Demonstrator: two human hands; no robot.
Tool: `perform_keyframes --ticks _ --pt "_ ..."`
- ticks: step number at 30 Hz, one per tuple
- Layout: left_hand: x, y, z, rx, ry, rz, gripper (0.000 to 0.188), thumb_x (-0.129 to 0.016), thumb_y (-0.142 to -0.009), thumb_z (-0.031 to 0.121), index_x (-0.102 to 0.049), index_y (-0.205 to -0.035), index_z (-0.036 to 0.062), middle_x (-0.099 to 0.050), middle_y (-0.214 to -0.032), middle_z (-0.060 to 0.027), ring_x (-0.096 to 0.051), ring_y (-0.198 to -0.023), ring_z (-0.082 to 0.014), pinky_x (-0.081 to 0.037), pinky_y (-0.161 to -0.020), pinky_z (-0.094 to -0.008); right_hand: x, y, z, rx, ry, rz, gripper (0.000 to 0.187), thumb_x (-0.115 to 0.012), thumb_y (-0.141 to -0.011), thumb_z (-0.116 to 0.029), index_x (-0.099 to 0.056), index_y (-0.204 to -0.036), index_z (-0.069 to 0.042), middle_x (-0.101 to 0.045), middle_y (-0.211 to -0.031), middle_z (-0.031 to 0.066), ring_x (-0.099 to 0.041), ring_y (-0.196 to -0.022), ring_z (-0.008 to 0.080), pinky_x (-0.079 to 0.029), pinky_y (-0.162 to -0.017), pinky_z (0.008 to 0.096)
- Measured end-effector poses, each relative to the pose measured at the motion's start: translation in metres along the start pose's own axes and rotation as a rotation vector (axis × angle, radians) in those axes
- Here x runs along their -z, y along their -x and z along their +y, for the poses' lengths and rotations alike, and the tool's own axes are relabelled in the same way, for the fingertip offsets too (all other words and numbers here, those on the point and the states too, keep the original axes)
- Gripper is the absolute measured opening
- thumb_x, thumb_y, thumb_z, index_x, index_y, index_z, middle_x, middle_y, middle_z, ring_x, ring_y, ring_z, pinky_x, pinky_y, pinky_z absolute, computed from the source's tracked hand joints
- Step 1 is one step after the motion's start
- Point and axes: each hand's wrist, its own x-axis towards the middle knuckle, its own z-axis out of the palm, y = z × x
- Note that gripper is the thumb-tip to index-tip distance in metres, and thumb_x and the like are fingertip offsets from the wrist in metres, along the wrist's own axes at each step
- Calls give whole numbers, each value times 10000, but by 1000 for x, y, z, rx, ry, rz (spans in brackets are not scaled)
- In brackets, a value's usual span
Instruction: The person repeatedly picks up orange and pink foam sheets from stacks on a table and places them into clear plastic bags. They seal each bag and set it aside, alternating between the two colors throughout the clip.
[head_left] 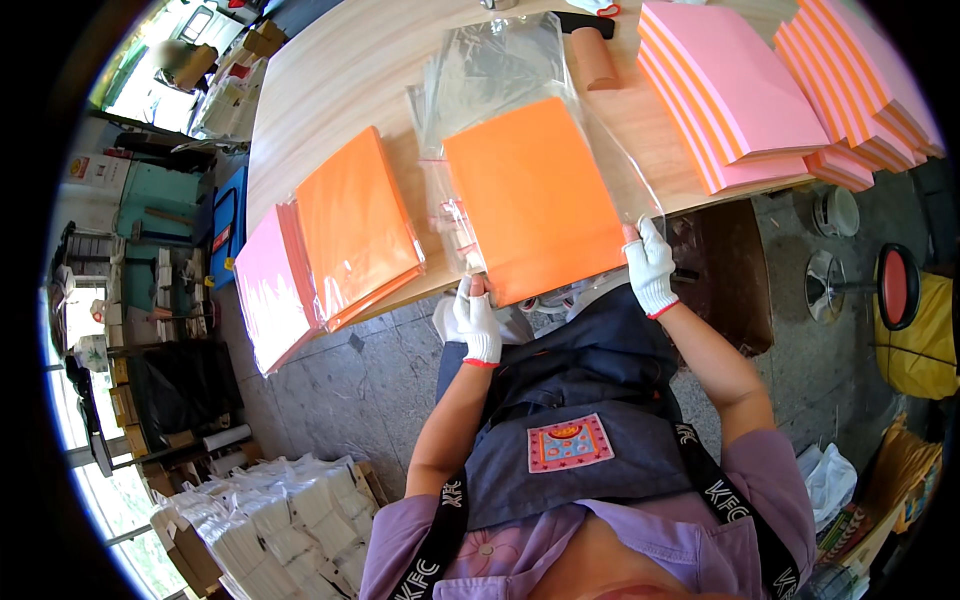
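Head view: the left hand (478, 328) and right hand (652, 270) are pinching clear film (628, 178) near the 7 and 4 o'clock corners of orange sheets (535, 200), which are overhanging the surface's (330, 85) 6 o'clock edge (slightly); uneven pulling is risking tears.

Tabletop (330, 90), smooth, pale, wood-grained, with a soft sheen; orange sheets (535, 200), smooth matt paper; clear bags (505, 60), thin, creased plastic film with glossy highlights; wrapped packs (355, 220), paper beneath shiny film; pink-and-orange stacks (730, 90), matt, smooth paper; gloves (652, 272), rough white knitted cloth; apron (500, 480), matt dark woven cloth; floor (330, 400), hard grey tiles, dull; round chair base (825, 288), polished metal
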Motion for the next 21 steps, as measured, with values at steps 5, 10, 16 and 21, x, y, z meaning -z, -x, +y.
perform_keyframes --ticks 5,10,16,21 --pt "-22 1 -19 256 477 229 172 -537 -911 210 -583 -904 44 -604 -851 -36 -578 -733 -151 -480 -639 -291 -14 -10 28 -209 -109 96 229 -538 -925 -234 -512 -822 -31 -545 -634 45 -515 -568 134 -404 -549 273" --pt "-27 1 -22 348 593 301 168 -517 -909 132 -584 -1023 28 -645 -975 -81 -638 -814 -199 -538 -710 -341 4 -15 -44 -302 189 -34 128 -570 -869 -160 -545 -889 -36 -608 -725 67 -605 -738 164 -453 -634 276" --pt "-6 2 -18 405 554 12 162 -590 -910 176 -603 -995 38 -646 -916 -35 -605 -802 -109 -478 -678 -247 7 7 -67 539 849 -106 249 -601 -793 -191 -562 -976 -27 -554 -1159 143 -601 -864 316 -497 -737 403" --pt "13 -5 -4 6 -284 -176 415 -578 -904 345 -567 -1023 -52 -644 -875 -111 -591 -781 -142 -453 -682 -251 2 2 -72 -10 851 -233 420 -592 -829 -286 -496 -1129 -7 -599 -1020 184 -609 -829 376 -486 -723 458"
